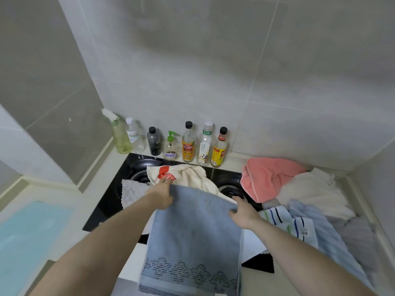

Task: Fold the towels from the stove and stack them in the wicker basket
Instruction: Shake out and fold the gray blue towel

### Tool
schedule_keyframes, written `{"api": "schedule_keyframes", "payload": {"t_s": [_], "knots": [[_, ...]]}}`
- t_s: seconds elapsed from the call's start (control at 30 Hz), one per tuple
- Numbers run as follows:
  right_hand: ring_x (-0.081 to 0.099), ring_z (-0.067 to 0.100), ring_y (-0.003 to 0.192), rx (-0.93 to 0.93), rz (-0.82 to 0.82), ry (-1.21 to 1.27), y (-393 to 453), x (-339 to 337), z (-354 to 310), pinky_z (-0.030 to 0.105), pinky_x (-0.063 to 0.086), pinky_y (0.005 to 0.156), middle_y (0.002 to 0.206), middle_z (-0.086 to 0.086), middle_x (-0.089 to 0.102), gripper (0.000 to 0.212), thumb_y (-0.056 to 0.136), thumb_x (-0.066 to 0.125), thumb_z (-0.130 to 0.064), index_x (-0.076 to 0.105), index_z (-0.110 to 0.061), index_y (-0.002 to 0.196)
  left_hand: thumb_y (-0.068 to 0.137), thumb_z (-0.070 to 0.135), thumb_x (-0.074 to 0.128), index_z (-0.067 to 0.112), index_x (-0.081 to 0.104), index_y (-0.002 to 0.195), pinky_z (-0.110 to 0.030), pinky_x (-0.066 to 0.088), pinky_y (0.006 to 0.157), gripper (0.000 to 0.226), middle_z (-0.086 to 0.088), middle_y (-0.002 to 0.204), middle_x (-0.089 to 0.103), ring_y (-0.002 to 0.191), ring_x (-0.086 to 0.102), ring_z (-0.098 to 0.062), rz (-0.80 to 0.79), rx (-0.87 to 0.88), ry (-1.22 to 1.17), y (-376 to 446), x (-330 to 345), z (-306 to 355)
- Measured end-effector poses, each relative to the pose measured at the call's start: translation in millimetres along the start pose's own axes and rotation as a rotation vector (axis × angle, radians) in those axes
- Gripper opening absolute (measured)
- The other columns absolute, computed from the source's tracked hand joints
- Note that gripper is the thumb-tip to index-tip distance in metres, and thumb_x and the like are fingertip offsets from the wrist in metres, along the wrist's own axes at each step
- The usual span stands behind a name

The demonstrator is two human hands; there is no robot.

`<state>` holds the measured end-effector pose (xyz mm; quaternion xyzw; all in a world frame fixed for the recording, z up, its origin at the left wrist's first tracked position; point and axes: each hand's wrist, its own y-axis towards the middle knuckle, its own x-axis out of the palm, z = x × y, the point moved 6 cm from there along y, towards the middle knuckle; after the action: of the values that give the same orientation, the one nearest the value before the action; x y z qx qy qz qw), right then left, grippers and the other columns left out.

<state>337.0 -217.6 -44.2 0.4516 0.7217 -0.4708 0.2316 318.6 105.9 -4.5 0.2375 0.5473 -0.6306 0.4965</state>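
A blue-grey towel with a dark dashed pattern near its lower end hangs in front of me over the black stove. My left hand grips its top left corner and my right hand grips its top right corner, so the top edge is stretched between them. Behind it on the stove lie a cream towel with red print and a white bobbled cloth. No wicker basket is in view.
Right of the stove a heap holds a pink towel, a cream one, a striped cloth, a pale blue one and a grey one. Several bottles line the tiled wall. A light blue mat lies at left.
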Motion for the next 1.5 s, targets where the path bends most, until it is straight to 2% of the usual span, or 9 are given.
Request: {"api": "schedule_keyframes", "payload": {"t_s": [0.2,0.33,0.43,0.57,0.73,0.9,1.07,1.3,1.5], "knots": [[0.058,0.029,0.124,0.005,-0.140,-0.085,17.7,1.8,1.8,0.033,0.052,0.096,0.153,0.008,0.046,0.070,0.100,0.051,-0.036,0.020,-0.026,0.161,0.094,0.016,0.047,0.020,0.020,0.160,-0.042,0.048,0.106,0.071,-0.008,0.160,0.034,0.134,0.051,-0.034,-0.032,-0.042,-0.005,11.2,6.2,-9.8],[0.060,0.027,0.121,0.012,-0.127,-0.105,29.2,2.6,11.6,0.033,0.053,0.095,0.142,0.007,0.057,0.062,0.098,0.051,-0.038,0.033,-0.025,0.156,0.097,0.019,0.046,0.017,0.039,0.151,-0.041,0.049,0.101,0.054,-0.010,0.151,0.043,0.129,0.053,-0.033,0.064,-0.027,-0.047,14.8,0.2,-3.4],[0.066,0.026,0.108,-0.019,-0.123,-0.112,31.9,0.3,10.3,0.033,0.054,0.087,0.113,0.000,0.070,0.029,0.091,0.055,-0.043,0.064,-0.031,0.115,0.096,0.023,0.048,0.018,0.059,0.126,-0.039,0.053,0.086,0.033,-0.007,0.126,0.060,0.105,0.061,-0.027,0.147,-0.005,-0.061,12.7,-7.4,-1.6],[0.068,0.026,0.078,-0.048,-0.088,-0.082,33.9,-6.7,5.9,0.030,0.047,0.063,0.066,-0.006,0.059,0.018,0.073,0.061,-0.033,0.054,-0.021,0.062,0.093,0.023,0.052,0.020,0.069,0.110,-0.033,0.054,0.079,0.024,-0.003,0.112,0.068,0.095,0.065,-0.026,0.225,0.032,-0.095,2.5,-17.0,-1.7],[0.048,0.013,0.063,-0.110,-0.068,0.033,15.8,-23.6,-13.4,0.028,0.034,0.057,0.068,-0.005,0.052,0.018,0.072,0.067,-0.018,0.051,-0.021,0.066,0.096,0.020,0.059,0.021,0.067,0.107,-0.032,0.052,0.093,0.013,0.002,0.106,0.071,0.101,0.066,-0.023,0.235,0.138,-0.246,-17.3,-25.6,0.7],[0.054,0.013,0.064,-0.154,0.004,0.127,-8.5,-31.6,-15.9,0.027,0.041,0.060,0.068,-0.006,0.061,0.017,0.071,0.071,-0.015,0.056,-0.020,0.075,0.097,0.013,0.054,0.019,0.058,0.088,-0.031,0.056,0.053,0.012,0.001,0.076,0.062,0.066,0.067,-0.025,0.250,0.201,-0.338,-45.0,-32.9,-2.9],[0.068,0.000,0.075,-0.234,0.175,0.213,-55.4,-45.9,-20.6,0.020,0.050,0.068,0.081,-0.013,0.075,0.022,0.081,0.079,-0.011,0.072,-0.032,0.085,0.095,0.016,0.060,0.026,0.060,0.087,-0.030,0.051,0.077,0.013,0.009,0.086,0.068,0.085,0.063,-0.013,0.301,0.251,-0.368,-77.1,-37.7,-19.4],[0.071,0.011,0.076,-0.249,0.316,0.245,-129.0,-31.2,-13.7,0.029,0.056,0.069,0.076,-0.012,0.074,0.016,0.080,0.084,-0.018,0.076,-0.032,0.081,0.094,0.017,0.063,0.027,0.065,0.089,-0.029,0.053,0.076,0.012,0.015,0.086,0.069,0.083,0.064,-0.008,0.339,0.309,-0.380,-127.2,-14.7,-42.5],[0.063,0.010,0.079,-0.235,0.343,0.102,-176.5,0.5,-6.2,0.019,0.047,0.067,0.086,-0.010,0.069,0.015,0.082,0.081,-0.015,0.074,-0.028,0.084,0.092,0.013,0.061,0.028,0.067,0.093,-0.030,0.055,0.079,0.016,0.015,0.093,0.072,0.087,0.068,-0.010,0.333,0.351,-0.347,-165.3,18.1,-54.2]]}}
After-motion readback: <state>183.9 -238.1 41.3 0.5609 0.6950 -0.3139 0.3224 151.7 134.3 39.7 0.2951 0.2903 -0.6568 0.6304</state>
